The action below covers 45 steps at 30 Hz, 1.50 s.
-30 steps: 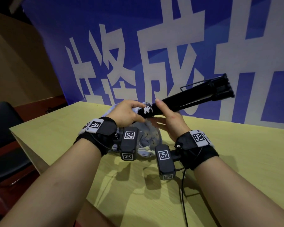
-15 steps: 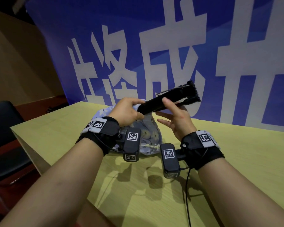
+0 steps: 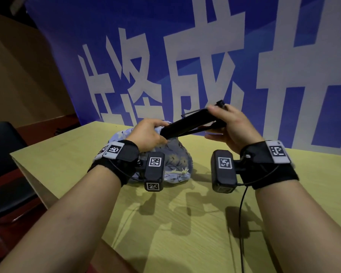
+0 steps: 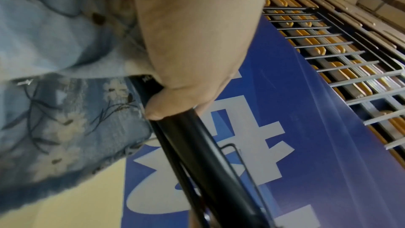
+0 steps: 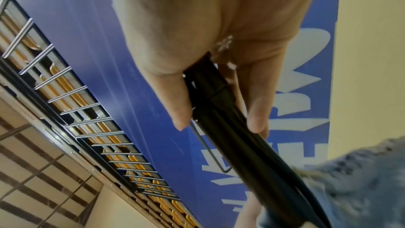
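A black folded stand (image 3: 193, 123), a bundle of rods with a thin wire loop, slants up to the right out of a blue floral cloth bag (image 3: 177, 160) lying on the yellow table (image 3: 185, 223). My left hand (image 3: 148, 134) grips the bag's mouth, thumb against the stand (image 4: 197, 145) where it enters the cloth (image 4: 54, 93). My right hand (image 3: 230, 125) holds the stand's far end, thumb on top and fingers beneath. In the right wrist view the right hand (image 5: 208, 23) pinches the stand (image 5: 230, 127), which runs down into the bag (image 5: 361, 179). The stand's lower end is hidden inside.
A blue banner (image 3: 185, 56) with large white characters stands right behind the table. A black chair (image 3: 2, 164) sits to the left, beyond the table's near-left edge. A black cable (image 3: 241, 223) hangs from the right wrist over the table.
The stand has slid deeper into the bag, so less of it shows. My right hand moved from its middle to its far end and out to the right. The left hand stayed at the bag's mouth.
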Available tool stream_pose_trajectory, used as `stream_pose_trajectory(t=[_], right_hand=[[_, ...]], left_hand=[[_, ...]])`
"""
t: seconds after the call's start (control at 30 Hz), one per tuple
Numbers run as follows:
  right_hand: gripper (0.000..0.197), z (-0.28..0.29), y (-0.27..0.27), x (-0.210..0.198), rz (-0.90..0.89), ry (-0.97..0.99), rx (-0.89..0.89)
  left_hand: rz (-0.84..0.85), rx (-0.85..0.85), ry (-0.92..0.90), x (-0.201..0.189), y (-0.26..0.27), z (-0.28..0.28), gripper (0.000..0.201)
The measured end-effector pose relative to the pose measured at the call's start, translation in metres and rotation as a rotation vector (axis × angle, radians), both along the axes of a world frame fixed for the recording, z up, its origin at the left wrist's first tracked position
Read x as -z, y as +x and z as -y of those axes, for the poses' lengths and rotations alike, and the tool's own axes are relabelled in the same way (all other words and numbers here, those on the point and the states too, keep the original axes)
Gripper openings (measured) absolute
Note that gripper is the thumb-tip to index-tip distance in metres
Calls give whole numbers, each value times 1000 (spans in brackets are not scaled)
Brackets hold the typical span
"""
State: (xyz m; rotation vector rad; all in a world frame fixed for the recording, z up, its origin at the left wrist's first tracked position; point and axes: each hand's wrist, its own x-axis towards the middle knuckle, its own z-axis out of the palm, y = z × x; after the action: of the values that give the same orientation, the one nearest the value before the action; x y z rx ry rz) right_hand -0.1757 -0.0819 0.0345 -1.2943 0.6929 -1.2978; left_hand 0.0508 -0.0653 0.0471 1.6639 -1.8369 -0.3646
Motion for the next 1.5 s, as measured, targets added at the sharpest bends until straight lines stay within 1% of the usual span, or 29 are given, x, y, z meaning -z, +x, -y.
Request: stream_pose_trajectory(t=[0.1,0.23,0.27,0.33,0.5,0.6,0.63,0.73,0.8,0.83,0.87,0.93,1.0,1.1,1.17,1.27,1.37,1.4,1.43,1.47,1.5], right_hand=[[23,3,10,2,10,26,17],[17,4,19,9,15,37,-3],[18,4,20,10,9,26,-9],[20,2,25,10,-14,-7,-11],[22,-9,42,5,-126,-123,-11],[21,-11,47,5,-163,-148,-14],[21,-11,48,6,-173,-152,-10],[22,-12,51,8,-233,-184,15],[21,-13,52,8,-298,-221,46],[22,-14,52,8,-345,-239,66],[25,-15,52,7,-401,-260,86],[33,-15,51,6,-507,-298,113],[36,-15,53,5,-550,-301,115],[36,-19,54,3,-467,-257,44],[39,-20,54,2,-392,-246,-34],[49,-19,52,5,-258,-214,-182],[63,-21,53,8,-46,-120,-352],[67,-21,53,10,2,-89,-378],[69,-20,53,11,16,-62,-364],[68,-15,54,14,-5,-41,-297],[65,-9,55,18,-65,-19,-180]], left_hand=[[-38,34,0,0,-6,-2,52],[-322,41,4,-17,-3,-2,58],[-367,38,5,-23,-1,0,59],[-463,62,33,-33,2,3,55],[-776,95,172,-35,-6,1,34],[-872,57,214,-38,-11,-4,34],[-895,77,233,-39,-11,-5,33],[-881,138,171,-38,-13,-8,31],[-867,199,201,-36,-15,-10,28],[-830,190,201,-35,-17,-10,28],[-767,168,193,-36,-19,-11,33],[-678,154,183,-36,-22,-11,51],[-620,163,189,-39,-28,-14,59],[-432,114,111,-42,-31,-14,70],[-356,89,81,-45,-30,-19,71],[-370,76,60,-48,-25,-23,68],[-401,61,-22,-48,-22,-26,61],[-393,51,-49,-46,-21,-25,59],[-379,38,-76,-45,-21,-26,58],[-377,31,-97,-44,-22,-26,57],[-382,22,-112,-43,-21,-26,56]])
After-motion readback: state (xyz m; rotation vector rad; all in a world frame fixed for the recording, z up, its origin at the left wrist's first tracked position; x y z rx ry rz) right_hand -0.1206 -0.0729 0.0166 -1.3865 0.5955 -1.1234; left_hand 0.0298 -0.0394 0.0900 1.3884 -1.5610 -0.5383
